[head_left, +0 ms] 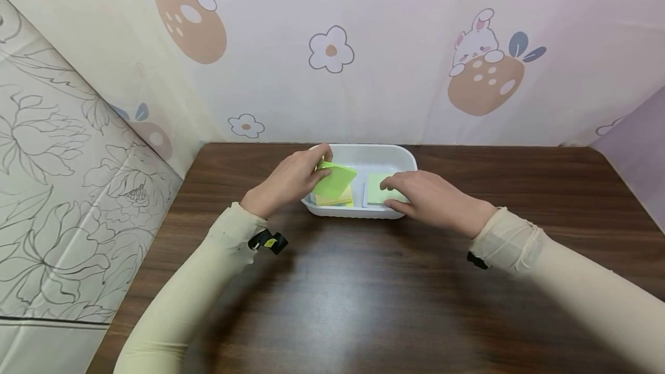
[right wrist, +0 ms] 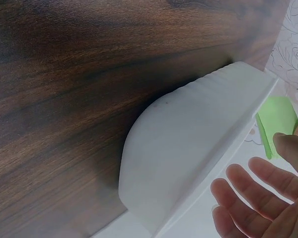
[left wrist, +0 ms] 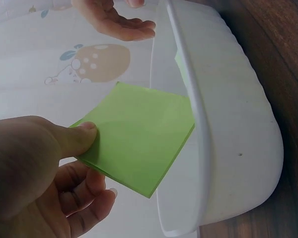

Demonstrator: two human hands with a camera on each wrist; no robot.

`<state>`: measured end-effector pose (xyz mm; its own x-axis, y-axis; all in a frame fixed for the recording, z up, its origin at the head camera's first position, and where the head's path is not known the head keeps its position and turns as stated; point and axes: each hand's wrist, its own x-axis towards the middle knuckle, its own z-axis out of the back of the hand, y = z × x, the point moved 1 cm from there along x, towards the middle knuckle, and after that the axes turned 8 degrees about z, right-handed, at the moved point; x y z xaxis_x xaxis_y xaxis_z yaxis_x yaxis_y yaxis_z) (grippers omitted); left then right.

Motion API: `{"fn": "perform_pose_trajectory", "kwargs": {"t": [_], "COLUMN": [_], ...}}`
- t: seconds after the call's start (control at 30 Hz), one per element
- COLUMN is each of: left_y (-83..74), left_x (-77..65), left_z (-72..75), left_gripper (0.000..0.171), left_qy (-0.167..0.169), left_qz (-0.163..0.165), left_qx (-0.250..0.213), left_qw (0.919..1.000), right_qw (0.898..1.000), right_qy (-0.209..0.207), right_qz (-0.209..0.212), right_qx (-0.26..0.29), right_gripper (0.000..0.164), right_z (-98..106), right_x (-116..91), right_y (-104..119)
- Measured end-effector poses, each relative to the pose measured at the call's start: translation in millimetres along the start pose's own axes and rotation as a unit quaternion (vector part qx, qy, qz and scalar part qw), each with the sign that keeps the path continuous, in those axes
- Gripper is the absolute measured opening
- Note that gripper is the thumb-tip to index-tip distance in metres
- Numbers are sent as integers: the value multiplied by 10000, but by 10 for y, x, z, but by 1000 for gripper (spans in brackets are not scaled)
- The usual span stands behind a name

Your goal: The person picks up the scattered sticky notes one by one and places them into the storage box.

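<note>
My left hand [head_left: 295, 179] pinches a bright green sticky note pad [head_left: 336, 180] by its corner, thumb on top, above the left part of a white plastic tray [head_left: 371, 212]. In the left wrist view the green pad [left wrist: 139, 134] tilts over the tray's rim. Beneath it lie yellow sticky notes [head_left: 340, 199] inside the tray. A pale green sticky note pad [head_left: 378, 192] lies in the tray's right part. Over that pad my right hand [head_left: 428, 198] hovers with relaxed, slightly bent fingers, and the right wrist view shows nothing between them.
The tray stands on a dark brown wooden table [head_left: 332, 287], near its back edge. Behind it rises a wall covering [head_left: 384, 74] with bunny and flower prints. A floral-patterned sheet [head_left: 62, 189] borders the table on the left.
</note>
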<state>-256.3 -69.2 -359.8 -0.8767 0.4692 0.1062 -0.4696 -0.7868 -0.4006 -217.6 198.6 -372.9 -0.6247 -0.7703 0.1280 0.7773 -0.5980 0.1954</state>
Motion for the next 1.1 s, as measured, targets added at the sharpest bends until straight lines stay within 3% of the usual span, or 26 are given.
{"fn": "perform_pose_trajectory", "kwargs": {"t": [0.47, 1.1], "left_y": [21, 24], "left_x": [23, 25], "left_z": [-97, -200], "left_gripper": [16, 15], "left_qy": [148, 337], "left_qz": [-28, -44], "left_qx": [-223, -70], "left_qw": [9996, 9994], "right_qw": [10000, 10000], "right_qy": [-11, 7], "right_qz": [19, 44], "right_qx": [17, 1], "right_gripper": [34, 33], "right_z": [-15, -22], "right_x": [-2, 4], "right_y": [8, 4]}}
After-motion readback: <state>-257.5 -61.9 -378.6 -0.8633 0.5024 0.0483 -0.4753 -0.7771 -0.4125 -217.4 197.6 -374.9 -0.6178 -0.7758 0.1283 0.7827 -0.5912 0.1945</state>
